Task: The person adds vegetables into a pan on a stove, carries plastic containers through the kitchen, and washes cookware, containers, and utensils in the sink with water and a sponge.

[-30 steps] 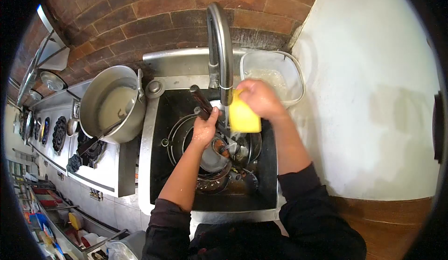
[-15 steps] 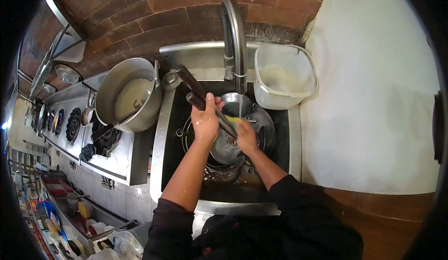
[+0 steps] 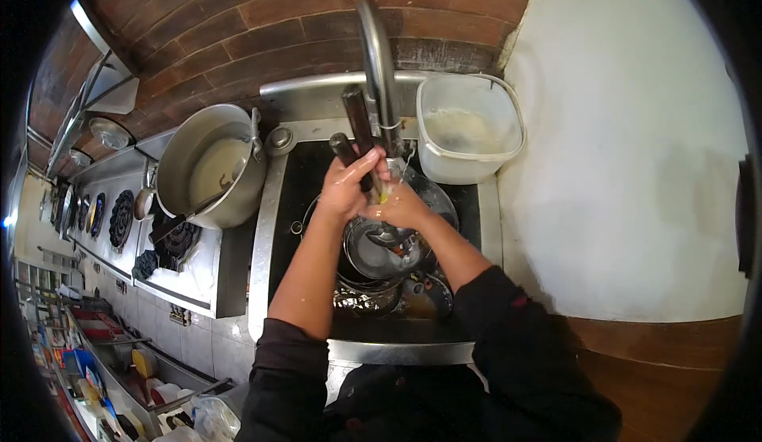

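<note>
My left hand is closed around two dark-handled utensils, their handles pointing up toward the faucet. My right hand wraps the utensils just below, with a bit of yellow sponge showing between its fingers. Both hands are wet and close together over the sink. The lower ends of the utensils are largely hidden, so their exact kind cannot be told. Beneath the hands, a metal pot holds cloudy water, among other dishes in the sink.
Left of the sink, a large pot with whitish liquid and a dark-handled utensil inside stands on the stove. A translucent plastic tub sits at the back right corner, beside a white wall.
The utensils have swung more upright, their handles moving right toward the faucet. My right hand has moved up and left, closer to my left hand, and the sponge is now mostly covered.
</note>
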`<control>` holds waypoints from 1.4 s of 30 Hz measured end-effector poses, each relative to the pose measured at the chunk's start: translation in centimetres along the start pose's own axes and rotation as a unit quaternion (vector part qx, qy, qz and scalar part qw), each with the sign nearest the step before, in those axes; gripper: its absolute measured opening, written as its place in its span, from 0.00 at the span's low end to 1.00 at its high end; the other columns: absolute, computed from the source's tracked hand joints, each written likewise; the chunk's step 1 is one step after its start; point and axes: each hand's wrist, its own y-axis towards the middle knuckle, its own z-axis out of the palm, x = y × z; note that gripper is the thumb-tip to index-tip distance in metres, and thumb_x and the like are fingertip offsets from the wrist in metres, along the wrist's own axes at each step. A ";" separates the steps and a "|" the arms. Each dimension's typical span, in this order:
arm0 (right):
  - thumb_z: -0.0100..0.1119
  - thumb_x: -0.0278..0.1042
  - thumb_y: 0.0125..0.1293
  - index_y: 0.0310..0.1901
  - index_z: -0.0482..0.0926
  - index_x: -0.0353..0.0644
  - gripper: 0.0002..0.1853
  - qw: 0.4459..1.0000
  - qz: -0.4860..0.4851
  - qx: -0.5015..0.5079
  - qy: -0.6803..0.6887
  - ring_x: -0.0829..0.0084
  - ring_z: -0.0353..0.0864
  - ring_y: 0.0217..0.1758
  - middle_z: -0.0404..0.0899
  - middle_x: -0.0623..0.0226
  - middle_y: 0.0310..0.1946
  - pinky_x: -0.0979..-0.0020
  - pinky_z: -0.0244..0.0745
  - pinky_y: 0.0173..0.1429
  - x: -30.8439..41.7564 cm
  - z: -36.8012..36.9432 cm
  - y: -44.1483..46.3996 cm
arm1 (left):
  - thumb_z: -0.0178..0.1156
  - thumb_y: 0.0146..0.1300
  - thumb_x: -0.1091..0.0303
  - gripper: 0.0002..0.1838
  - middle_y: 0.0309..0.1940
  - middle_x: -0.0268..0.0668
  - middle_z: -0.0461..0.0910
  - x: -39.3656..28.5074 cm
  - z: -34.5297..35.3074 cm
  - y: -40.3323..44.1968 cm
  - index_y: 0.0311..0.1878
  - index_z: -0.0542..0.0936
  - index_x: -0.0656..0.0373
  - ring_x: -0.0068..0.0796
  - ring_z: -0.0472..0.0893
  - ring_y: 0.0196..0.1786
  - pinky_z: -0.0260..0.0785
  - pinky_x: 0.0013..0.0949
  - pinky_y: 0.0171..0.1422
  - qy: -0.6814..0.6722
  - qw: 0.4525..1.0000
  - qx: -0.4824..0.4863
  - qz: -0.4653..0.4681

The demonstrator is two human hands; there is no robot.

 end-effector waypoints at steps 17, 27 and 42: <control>0.56 0.54 0.59 0.48 0.77 0.45 0.23 0.992 0.062 -0.014 -0.107 0.51 0.76 0.48 0.77 0.52 0.43 0.56 0.70 0.53 1.7 -3.6 3.6 | 0.56 0.66 0.56 0.17 0.23 0.36 0.76 7.7 -3.5 0.5 0.35 0.76 0.64 0.29 0.77 0.28 0.69 0.33 0.35 0.265 0.952 -0.153 0.028; 0.53 0.33 0.63 0.50 0.74 0.34 0.16 0.955 0.127 -0.269 -0.011 0.47 0.71 0.53 0.70 0.43 0.52 0.52 0.65 0.57 -7.7 3.6 -3.1 | 0.56 0.67 0.61 0.18 0.15 0.27 0.61 5.4 -2.3 2.9 0.24 0.64 0.55 0.19 0.61 0.17 0.54 0.26 0.21 -0.026 0.900 -0.390 0.192; 0.66 0.39 0.52 0.41 0.80 0.37 0.17 0.988 0.007 -0.074 -0.137 0.51 0.79 0.45 0.80 0.49 0.40 0.58 0.73 0.50 -7.8 -3.2 -0.6 | 0.61 0.57 0.73 0.08 0.18 0.33 0.68 2.5 -5.8 -0.4 0.30 0.70 0.58 0.28 0.70 0.21 0.65 0.33 0.29 0.036 0.983 -0.147 0.101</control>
